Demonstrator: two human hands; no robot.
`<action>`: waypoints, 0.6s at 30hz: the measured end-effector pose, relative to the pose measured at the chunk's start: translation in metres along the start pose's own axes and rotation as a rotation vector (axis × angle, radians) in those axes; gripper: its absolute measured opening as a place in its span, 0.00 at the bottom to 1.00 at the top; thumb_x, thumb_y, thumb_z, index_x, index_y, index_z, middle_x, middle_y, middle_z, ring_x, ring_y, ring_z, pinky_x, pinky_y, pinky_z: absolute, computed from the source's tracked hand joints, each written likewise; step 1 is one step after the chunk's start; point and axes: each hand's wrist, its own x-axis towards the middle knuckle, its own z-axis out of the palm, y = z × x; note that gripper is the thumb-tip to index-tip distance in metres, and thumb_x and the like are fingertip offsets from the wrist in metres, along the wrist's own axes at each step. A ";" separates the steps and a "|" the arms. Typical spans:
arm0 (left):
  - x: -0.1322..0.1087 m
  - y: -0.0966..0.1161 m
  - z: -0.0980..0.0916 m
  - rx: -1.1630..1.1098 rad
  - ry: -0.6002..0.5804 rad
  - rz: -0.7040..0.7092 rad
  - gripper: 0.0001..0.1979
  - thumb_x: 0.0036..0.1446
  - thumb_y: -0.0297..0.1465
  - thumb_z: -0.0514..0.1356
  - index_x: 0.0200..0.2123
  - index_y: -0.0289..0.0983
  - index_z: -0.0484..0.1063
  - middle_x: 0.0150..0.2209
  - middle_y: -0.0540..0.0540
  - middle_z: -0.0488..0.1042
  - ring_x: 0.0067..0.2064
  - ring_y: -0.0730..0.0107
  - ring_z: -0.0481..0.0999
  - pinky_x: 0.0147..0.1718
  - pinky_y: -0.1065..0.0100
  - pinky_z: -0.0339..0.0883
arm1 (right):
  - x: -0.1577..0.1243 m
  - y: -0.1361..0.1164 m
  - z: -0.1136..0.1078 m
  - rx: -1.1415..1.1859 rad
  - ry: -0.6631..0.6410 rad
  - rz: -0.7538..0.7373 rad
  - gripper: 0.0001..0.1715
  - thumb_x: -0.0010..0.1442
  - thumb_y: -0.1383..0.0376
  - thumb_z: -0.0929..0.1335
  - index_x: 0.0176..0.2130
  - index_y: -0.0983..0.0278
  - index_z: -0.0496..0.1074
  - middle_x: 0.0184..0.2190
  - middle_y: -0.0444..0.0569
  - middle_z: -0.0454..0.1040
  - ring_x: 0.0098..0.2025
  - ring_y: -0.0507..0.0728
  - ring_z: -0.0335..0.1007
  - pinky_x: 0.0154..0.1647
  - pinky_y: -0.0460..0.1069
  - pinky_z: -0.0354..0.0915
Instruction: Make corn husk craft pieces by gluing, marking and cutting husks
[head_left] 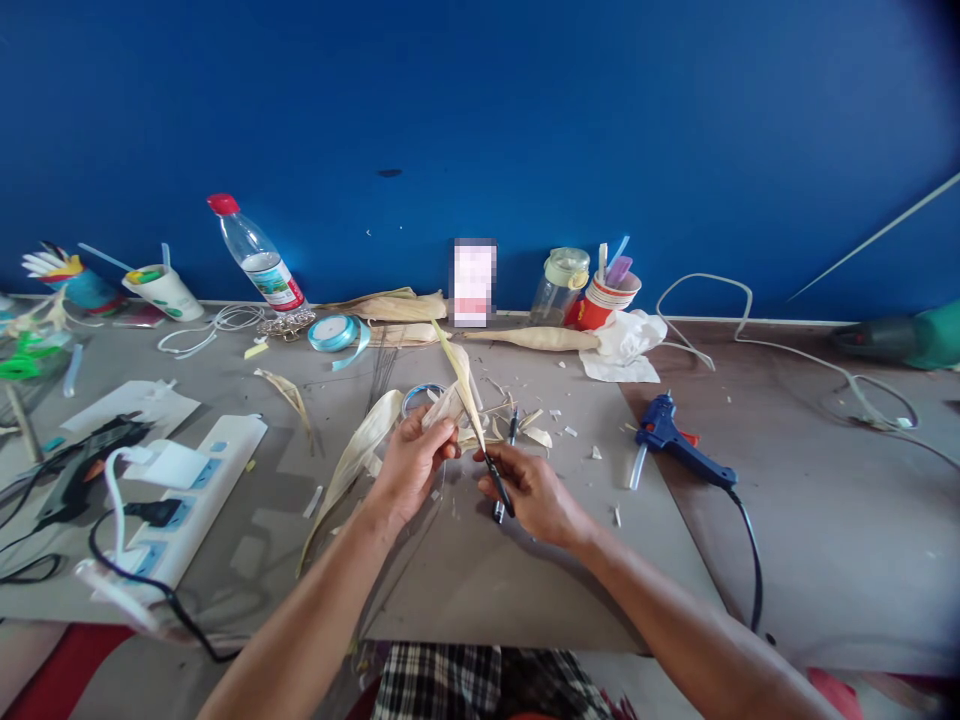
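Note:
My left hand pinches a pale dried corn husk piece above the middle of the table. A longer yellowish husk strip rises from between my hands. My right hand, fingers closed, grips what look like black-handled scissors, their tip against the strip's lower end; the blades are mostly hidden. Beneath my right hand lies a dark pen. A long curled husk rests left of my left hand, and a blue-rimmed roll sits just behind it.
A blue glue gun with its cord lies at right. Left are a white power strip with plugs and a black glue gun. Along the blue wall stand a bottle, a ribbon roll, a phone, a jar and a red cup.

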 end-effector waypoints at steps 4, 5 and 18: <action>0.000 -0.001 -0.002 -0.020 -0.008 0.000 0.10 0.46 0.32 0.66 0.29 0.35 0.67 0.23 0.55 0.66 0.21 0.83 0.62 0.26 0.74 0.61 | 0.001 0.001 0.000 0.020 -0.009 -0.003 0.13 0.56 0.63 0.66 0.42 0.66 0.69 0.24 0.40 0.59 0.26 0.48 0.53 0.27 0.44 0.54; 0.000 -0.002 -0.003 -0.032 -0.012 0.002 0.10 0.46 0.32 0.66 0.28 0.35 0.67 0.23 0.55 0.67 0.21 0.83 0.62 0.26 0.74 0.61 | 0.001 0.001 0.000 0.027 -0.011 0.001 0.13 0.56 0.63 0.66 0.42 0.66 0.69 0.24 0.40 0.59 0.26 0.48 0.53 0.27 0.44 0.54; 0.005 -0.006 -0.006 -0.078 0.073 0.092 0.10 0.48 0.35 0.65 0.24 0.35 0.69 0.18 0.54 0.66 0.22 0.79 0.66 0.29 0.72 0.63 | -0.001 -0.015 -0.006 0.166 -0.149 0.083 0.29 0.53 0.48 0.69 0.43 0.68 0.67 0.24 0.40 0.57 0.25 0.48 0.50 0.24 0.45 0.51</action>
